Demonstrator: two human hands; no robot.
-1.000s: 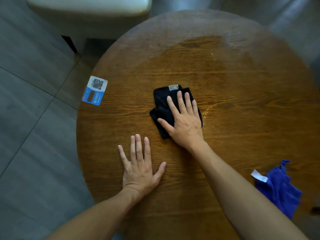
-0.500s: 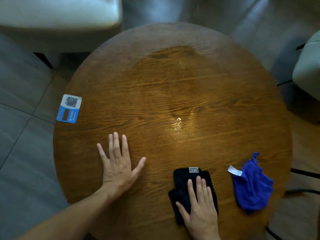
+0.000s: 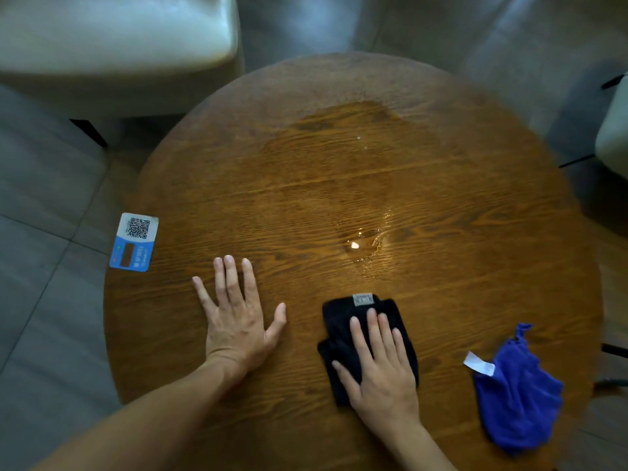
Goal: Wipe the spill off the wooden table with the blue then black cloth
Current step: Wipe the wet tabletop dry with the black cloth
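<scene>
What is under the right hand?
The right hand lies flat on the folded black cloth, which rests on the table. Whether the wood beneath the cloth is wet cannot be seen; the cloth covers it.

QR-code sticker [image 3: 134, 242] at the edge (blue-and-white), pale seats [image 3: 115, 35] beyond

A white and blue sticker [image 3: 134, 242] on the left edge of the wooden table [image 3: 475, 266] carries a QR code on its white upper part; the small print on its blue lower part is too blurred to read. The grey label [image 3: 363, 299] on the far edge of the black cloth [image 3: 343, 338] bears marks too small to make out. The white tag [image 3: 479, 363] on the blue cloth [image 3: 516, 399] looks blank.
</scene>
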